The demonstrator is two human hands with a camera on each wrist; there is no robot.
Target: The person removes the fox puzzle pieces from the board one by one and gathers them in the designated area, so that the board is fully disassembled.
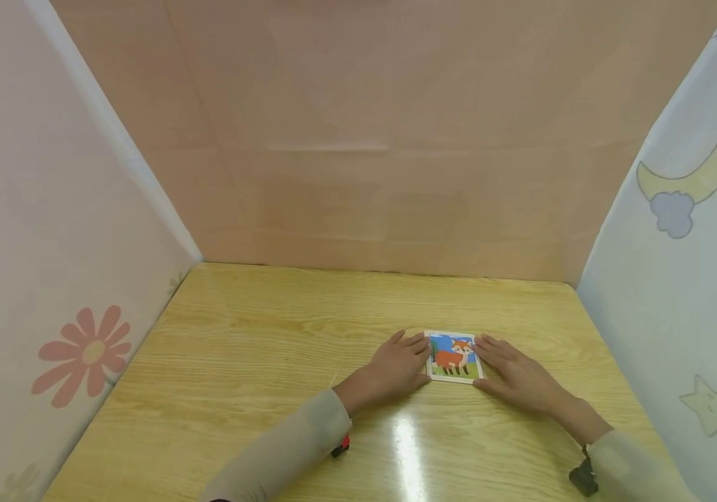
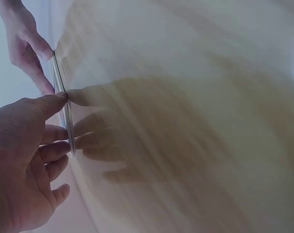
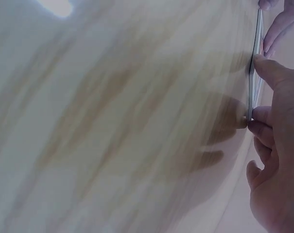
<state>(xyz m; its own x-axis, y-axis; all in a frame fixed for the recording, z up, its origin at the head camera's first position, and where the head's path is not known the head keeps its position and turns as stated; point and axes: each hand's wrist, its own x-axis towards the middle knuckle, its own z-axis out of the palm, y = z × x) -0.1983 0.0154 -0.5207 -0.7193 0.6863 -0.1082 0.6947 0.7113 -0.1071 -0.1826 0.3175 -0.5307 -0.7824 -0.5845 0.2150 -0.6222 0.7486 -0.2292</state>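
A small square fox picture (image 1: 455,357) with a white border lies on the wooden table, right of the middle. At its left edge is my left hand (image 1: 396,366), its thumb by the near corner and its fingertips along the side. My right hand (image 1: 518,376) touches the opposite edge in a matching pose. In the left wrist view, the thin picture (image 2: 62,87) appears edge-on, with the thumb and fingertips against it and the outer fingers loosely bent. The right wrist view likewise has the picture's edge (image 3: 253,73) meeting the right thumb and fingertips.
The glossy wooden table (image 1: 258,335) mirrors the hands and a bright light. A brownish wall (image 1: 358,174) stands behind it. Side walls carry a flower on the left (image 1: 91,352) and a moon on the right (image 1: 704,171). Small dark devices sit at both wrists.
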